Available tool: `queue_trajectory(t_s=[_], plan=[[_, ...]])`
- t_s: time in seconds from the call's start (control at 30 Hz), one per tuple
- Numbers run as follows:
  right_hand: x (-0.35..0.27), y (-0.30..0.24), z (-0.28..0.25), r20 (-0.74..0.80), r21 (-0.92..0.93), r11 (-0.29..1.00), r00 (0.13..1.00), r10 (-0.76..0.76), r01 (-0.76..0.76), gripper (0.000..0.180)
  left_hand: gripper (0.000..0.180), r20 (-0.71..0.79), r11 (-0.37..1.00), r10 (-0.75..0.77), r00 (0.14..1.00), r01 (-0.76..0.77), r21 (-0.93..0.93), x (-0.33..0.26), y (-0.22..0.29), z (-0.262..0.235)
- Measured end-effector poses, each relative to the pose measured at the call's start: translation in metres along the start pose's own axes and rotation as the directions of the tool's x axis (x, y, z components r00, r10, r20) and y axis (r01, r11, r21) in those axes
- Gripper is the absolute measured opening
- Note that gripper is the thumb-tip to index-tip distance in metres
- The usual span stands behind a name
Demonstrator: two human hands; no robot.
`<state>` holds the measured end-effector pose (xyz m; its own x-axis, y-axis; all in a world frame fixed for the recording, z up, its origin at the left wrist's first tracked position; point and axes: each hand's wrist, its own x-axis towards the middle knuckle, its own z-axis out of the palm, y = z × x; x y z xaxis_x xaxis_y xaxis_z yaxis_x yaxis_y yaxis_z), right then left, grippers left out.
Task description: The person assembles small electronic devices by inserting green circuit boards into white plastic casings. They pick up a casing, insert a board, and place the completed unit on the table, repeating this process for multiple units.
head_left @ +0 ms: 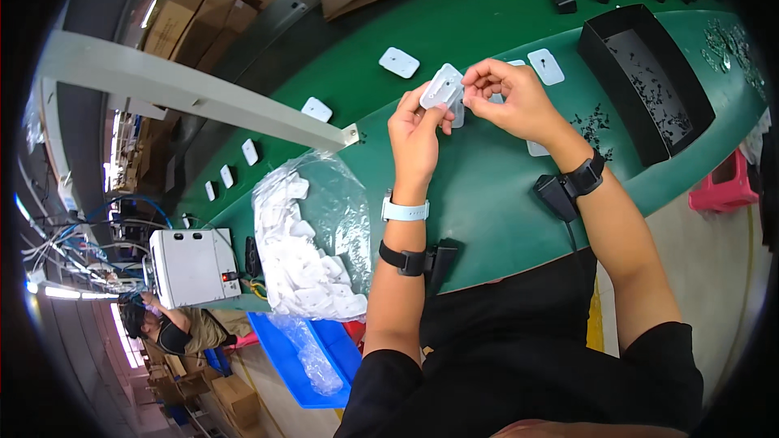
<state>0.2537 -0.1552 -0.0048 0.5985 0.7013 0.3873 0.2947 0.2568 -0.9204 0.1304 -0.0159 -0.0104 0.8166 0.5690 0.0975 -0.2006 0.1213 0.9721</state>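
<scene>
My left hand (416, 134) holds a small white plastic cover (443, 86) with rounded corners, tilted above the green table (487, 219). A second, translucent-looking piece shows just behind it, partly hidden by the fingers. Close by on the right, my right hand (519, 101) has thumb and fingertips pinched together at the cover's edge; whatever lies between them is too small to make out. Another white cover (546, 66) lies flat beyond the right hand. Small black parts (596, 126) are scattered beside the right forearm.
A black open box (613, 93) with small black parts stands at right, silvery pieces (726, 45) past it. A clear bag of white covers (296, 251) lies at left. More covers (399, 62) line the far green surface. A metal beam (195, 97) crosses the left side.
</scene>
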Motion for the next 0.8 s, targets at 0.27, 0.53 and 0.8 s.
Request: queue_trajectory(t_s=[0.27, 0.53, 0.8], plan=[[0.000, 0.005, -0.006, -0.041, -0.278, 0.941, 0.976, -0.214, 0.194, 0.021, 0.036, 0.054, 0.997, 0.064, 0.997, -0.062, -0.035, -0.018, -0.016, 0.010], [-0.001, 0.006, 0.002, -0.011, -0.404, 0.859, 0.938, -0.347, 0.313, 0.015, 0.036, 0.060, 0.991, 0.124, 0.990, -0.127, 0.049, -0.019, -0.016, 0.012], [-0.001, 0.003, 0.003, -0.007, -0.467, 0.843, 0.953, -0.304, 0.266, 0.024, 0.033, 0.003, 0.996, 0.034, 0.999, -0.034, 0.077, -0.021, -0.013, 0.010]])
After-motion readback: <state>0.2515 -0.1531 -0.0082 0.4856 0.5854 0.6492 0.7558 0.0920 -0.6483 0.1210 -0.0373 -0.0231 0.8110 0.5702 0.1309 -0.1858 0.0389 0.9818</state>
